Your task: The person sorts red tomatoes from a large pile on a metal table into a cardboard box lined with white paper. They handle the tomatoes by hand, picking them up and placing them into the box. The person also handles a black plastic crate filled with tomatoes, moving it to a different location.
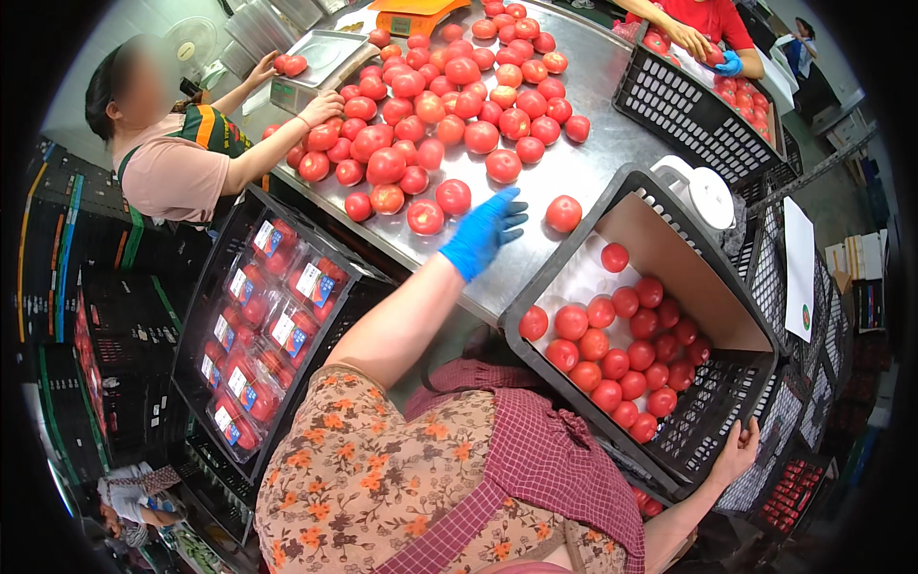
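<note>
My left hand (485, 233), in a blue glove, reaches over the metal table with its fingers stretched out and nothing in them. A single tomato (563, 213) lies just beyond its fingertips, and a tomato pile (411, 115) spreads over the table farther off. To the right stands a black plastic crate (626, 182), lined with brown cardboard and partly filled with tomatoes (626, 354). My bare right hand (734, 452) rests at the crate's near right rim, fingers curled over the edge.
At left, a black crate (356, 287) holds clear packs of tomatoes. A co-worker (172, 163) handles tomatoes beside a scale (320, 62); another co-worker (732, 24) works over a crate (684, 120) at far right. An orange scale (413, 14) and a white lidded container (706, 196) stand nearby.
</note>
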Tool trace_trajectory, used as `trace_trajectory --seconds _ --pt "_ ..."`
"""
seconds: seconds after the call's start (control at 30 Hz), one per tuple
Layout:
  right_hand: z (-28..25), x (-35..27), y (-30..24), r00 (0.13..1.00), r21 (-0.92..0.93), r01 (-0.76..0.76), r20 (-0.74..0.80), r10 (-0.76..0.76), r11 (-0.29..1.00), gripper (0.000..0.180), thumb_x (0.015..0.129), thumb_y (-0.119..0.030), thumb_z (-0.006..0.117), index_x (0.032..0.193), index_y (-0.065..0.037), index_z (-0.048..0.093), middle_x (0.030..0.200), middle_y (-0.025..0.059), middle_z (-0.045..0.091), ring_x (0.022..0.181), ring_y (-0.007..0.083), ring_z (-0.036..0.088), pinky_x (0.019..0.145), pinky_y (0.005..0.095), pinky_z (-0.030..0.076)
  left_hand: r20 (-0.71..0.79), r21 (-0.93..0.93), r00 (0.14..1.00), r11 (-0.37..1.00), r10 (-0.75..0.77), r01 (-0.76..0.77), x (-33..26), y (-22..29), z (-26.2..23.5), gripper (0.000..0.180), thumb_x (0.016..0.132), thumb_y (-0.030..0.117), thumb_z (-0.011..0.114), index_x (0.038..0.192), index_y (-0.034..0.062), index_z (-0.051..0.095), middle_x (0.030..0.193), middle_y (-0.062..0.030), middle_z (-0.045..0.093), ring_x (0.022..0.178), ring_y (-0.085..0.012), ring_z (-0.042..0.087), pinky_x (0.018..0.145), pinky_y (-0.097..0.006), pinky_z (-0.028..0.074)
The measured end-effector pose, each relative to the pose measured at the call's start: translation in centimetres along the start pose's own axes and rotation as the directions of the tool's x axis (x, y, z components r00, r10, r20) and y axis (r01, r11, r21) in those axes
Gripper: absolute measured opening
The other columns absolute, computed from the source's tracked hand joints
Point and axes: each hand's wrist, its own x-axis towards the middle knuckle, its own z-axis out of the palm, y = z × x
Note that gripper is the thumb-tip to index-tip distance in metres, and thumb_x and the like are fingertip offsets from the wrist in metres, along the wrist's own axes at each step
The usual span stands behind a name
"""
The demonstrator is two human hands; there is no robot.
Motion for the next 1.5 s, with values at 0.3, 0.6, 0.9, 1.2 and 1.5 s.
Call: trace_trajectory --seconds 0.3,0.6,0.9,1.2,1.5 --pt "0.1 0.4 2.4 0.993 0.102 0.114 -0.030 -0.111 0.988 0.033 0.090 -0.008 0.064 0.122 0.002 0.059 0.075 -0.0039 0.052 0.061 0.0029 0.042 0.054 0.0190 0.036 0.411 0.170 0.910 0.977 0.051 -0.132 -3.1 -4.0 7.5 0.060 0.094 0.021 0.052 0.147 0.0001 0.034 0.144 -0.0100 0.043 0.133 -0.0169 0.039 0.112 -0.031 0.028" --pt "-0.6 2.4 2.8 0.991 0.081 0.125 0.039 -0.129 0.989 0.035 0.092 -0.005 0.061 0.125 0.002 0.056 0.076 -0.0035 0.049 0.062 0.0034 0.041 0.054 0.0187 0.035 0.234 0.302 0.970 0.944 0.061 -0.132 -5.9 -5.0 7.4 0.053 0.092 0.020 0.060 0.139 0.0006 0.045 0.130 -0.0077 0.055 0.117 -0.0146 0.050 0.101 -0.030 0.041" --pt "1.0 5.3 -8.8 0.835 -0.169 0.536 -0.045 -0.549 0.828 0.031 0.084 -0.008 0.067 0.114 -0.003 0.062 0.093 0.0112 0.060 0.082 0.0264 0.056 0.075 0.0330 0.047 0.379 0.389 0.888 0.826 0.260 -0.408 -6.9 2.1 15.4 0.029 0.096 0.013 0.054 0.121 -0.0016 0.059 0.108 -0.0079 0.066 0.101 -0.0147 0.062 0.094 -0.029 0.047" --pt "16.6 4.2 -18.7 0.301 0.060 0.866 0.731 -0.613 0.497 0.046 0.073 -0.012 0.070 0.118 -0.013 0.062 0.113 0.0137 0.059 0.108 0.0328 0.056 0.090 0.0412 0.049 0.545 0.513 0.793 0.856 -0.272 -0.059 2.5 -4.4 21.3 0.033 0.093 0.031 0.058 0.112 0.0048 0.065 0.107 -0.0129 0.068 0.097 -0.0217 0.066 0.085 -0.034 0.052" --pt "28.3 3.3 -15.2 0.445 -0.267 0.842 0.835 -0.325 0.469 0.090 0.068 -0.030 0.076 0.145 -0.018 0.032 0.151 0.0159 0.029 0.139 0.0403 0.026 0.110 0.0544 0.028 0.503 0.864 0.852 0.109 -0.147 -0.492 4.3 -4.6 18.9 0.042 0.083 0.042 0.061 0.107 0.0076 0.067 0.104 -0.0172 0.067 0.098 -0.0334 0.064 0.087 -0.041 0.051"
